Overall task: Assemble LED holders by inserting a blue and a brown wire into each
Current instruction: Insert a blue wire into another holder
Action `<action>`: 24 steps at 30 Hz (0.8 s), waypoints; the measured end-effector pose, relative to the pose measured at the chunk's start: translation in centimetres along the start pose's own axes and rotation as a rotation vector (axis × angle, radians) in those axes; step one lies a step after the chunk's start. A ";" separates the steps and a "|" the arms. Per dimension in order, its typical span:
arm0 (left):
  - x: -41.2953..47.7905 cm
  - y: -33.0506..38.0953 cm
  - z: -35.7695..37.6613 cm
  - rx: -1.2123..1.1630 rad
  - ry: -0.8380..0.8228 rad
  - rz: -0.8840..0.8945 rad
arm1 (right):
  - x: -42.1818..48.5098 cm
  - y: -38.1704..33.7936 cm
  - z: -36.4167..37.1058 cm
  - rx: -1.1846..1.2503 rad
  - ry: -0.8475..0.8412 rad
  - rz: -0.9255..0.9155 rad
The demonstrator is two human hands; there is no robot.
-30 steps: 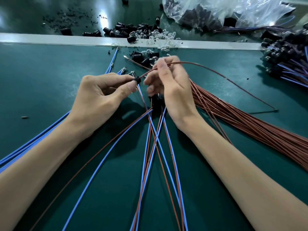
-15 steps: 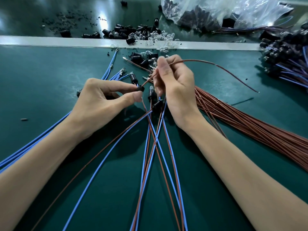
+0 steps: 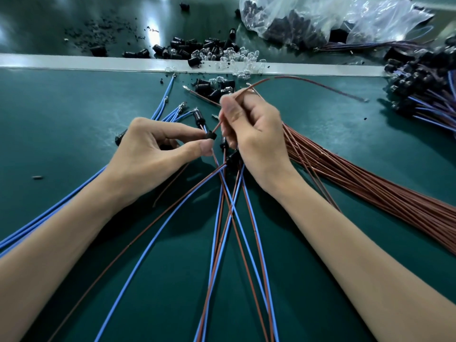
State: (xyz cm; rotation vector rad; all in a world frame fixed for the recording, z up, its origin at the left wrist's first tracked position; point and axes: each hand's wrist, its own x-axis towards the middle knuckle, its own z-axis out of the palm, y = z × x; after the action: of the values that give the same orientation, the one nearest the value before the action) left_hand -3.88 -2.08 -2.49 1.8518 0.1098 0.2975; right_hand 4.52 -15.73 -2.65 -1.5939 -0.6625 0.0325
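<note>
Now the left hand (image 3: 153, 154) pinches one LED holder (image 3: 211, 136). The right hand (image 3: 251, 134) pinches one brown wire (image 3: 308, 81) at the holder's one o'clock.

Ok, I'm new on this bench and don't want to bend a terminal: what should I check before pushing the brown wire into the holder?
1. Left hand pinches the holder: ok.
2. Right hand pinches the brown wire near its tip: ok.
3. Tip lined up with the holder's hole: cannot tell, the tip is hidden at the holder.
4. Holder already has one of the blue wires in it: cannot tell, fingers hide it.
5. Brown wire's free end clear of the brown bundle: ok.
</note>
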 end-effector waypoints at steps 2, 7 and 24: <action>0.0 0.0 0.0 0.004 -0.002 -0.006 | -0.1 0.1 0.1 -0.106 -0.056 -0.033; 0.1 0.2 -0.1 -0.020 0.023 -0.006 | 0.2 -0.3 -0.3 0.213 -0.002 0.075; -0.1 0.5 0.2 0.036 0.029 0.038 | 0.1 -0.3 -0.3 0.100 -0.068 0.073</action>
State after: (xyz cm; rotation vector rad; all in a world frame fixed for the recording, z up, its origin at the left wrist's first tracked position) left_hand -3.94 -2.45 -2.04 1.8872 0.1006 0.3508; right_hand 4.62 -15.99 -2.26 -1.5250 -0.6452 0.1714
